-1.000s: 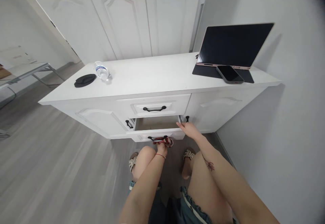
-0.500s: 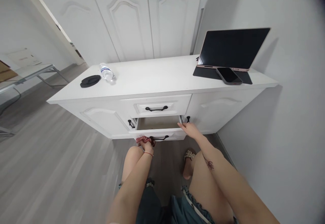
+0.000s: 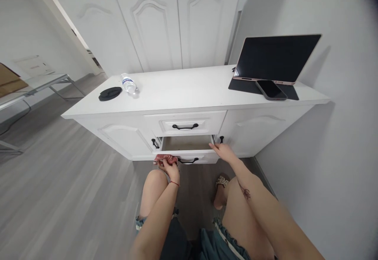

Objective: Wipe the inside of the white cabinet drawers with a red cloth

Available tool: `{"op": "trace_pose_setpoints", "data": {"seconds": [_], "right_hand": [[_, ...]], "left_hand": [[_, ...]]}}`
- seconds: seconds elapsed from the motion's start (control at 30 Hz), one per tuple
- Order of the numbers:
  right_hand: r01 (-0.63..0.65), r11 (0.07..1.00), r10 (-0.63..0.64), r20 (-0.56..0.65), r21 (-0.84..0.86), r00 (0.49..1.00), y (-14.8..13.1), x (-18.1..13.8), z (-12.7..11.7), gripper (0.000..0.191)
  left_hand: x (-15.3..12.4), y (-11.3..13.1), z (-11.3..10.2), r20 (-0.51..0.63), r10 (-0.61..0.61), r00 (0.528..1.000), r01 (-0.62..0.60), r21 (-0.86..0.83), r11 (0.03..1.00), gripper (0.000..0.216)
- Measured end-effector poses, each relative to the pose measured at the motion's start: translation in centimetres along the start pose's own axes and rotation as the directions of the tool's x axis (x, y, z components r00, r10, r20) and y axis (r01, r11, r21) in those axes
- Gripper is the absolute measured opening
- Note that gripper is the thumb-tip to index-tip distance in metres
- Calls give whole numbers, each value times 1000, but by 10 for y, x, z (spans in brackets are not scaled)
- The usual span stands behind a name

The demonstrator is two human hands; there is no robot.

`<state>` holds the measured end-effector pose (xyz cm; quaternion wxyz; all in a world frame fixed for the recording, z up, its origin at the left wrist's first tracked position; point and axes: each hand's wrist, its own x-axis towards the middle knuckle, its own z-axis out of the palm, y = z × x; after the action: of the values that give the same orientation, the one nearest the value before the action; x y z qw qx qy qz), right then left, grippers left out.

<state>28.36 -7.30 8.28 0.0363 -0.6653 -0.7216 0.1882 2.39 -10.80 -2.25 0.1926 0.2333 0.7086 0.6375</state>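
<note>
One cloth (image 3: 165, 159) leftward; one open drawer (image 3: 187, 143)

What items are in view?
cabinet: one, white, centre
open drawer: one, white, cabinet front
handles: four, black, cabinet front
bottle: one, clear, countertop left
disc: one, black, beside bottle
screen: one, black, countertop right
phone: one, dark, before screen
panels: three, white, behind cabinet
table: one, pale, far left
box: one, brown, on table
bundle: one, reddish, in left grip
sandal: one, cream-patterned, right foot
left grip: one, bare, on bundle
right grip: one, bare, drawer's right edge
legs: two, bare, below
</note>
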Motion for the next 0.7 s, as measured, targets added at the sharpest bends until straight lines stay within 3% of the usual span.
{"op": "trace_pose_setpoints", "data": {"seconds": [0.13, 0.27, 0.53, 0.7], "right_hand": [[-8, 1000, 8, 10, -24, 1000, -1, 2, -1, 65], [-6, 999, 6, 7, -37, 1000, -2, 2, -2, 67], [4, 1000, -4, 12, -22, 1000, -1, 5, -2, 73], [9, 999, -9, -11, -33, 1000, 1, 5, 0, 73]], "left_hand": [[-13, 3, 3, 42, 112, 993, -117, 154, 981, 33], [-28, 5, 6, 137, 145, 980, -176, 252, 952, 38], [-56, 8, 16, 271, 210, 939, -274, 225, 935, 40], [-71, 12, 24, 292, 188, 938, -236, 142, 961, 41]]}}
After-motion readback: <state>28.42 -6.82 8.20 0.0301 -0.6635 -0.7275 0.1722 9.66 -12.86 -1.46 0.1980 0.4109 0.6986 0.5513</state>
